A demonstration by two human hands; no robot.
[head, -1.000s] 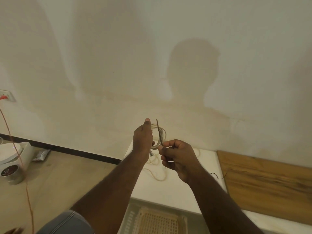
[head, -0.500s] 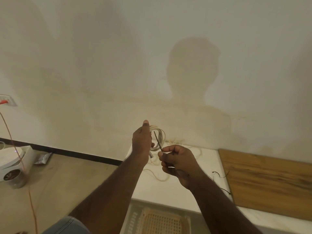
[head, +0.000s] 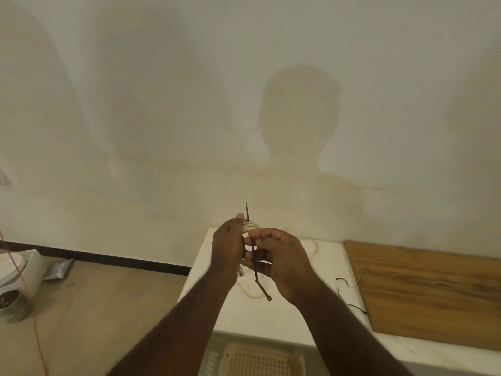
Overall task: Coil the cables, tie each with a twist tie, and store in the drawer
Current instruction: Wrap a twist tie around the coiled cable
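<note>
The person's left hand [head: 227,249] is gripping a small coil of cream-white cable [head: 250,226] up in the air above the near corner of the white tabletop [head: 273,316], while the right hand [head: 279,257] is pinching a thin dark tie strip [head: 254,256] that is running upright across the coil, its tip poking above the fingers and its locking head hanging below. Another loose cream cable [head: 313,246] is lying on the tabletop behind the hands, two spare dark ties [head: 345,280] are resting beside a brown wooden board [head: 428,291], and a pale slotted plastic basket [head: 260,359] is sitting in the open space under the table's front edge.
</note>
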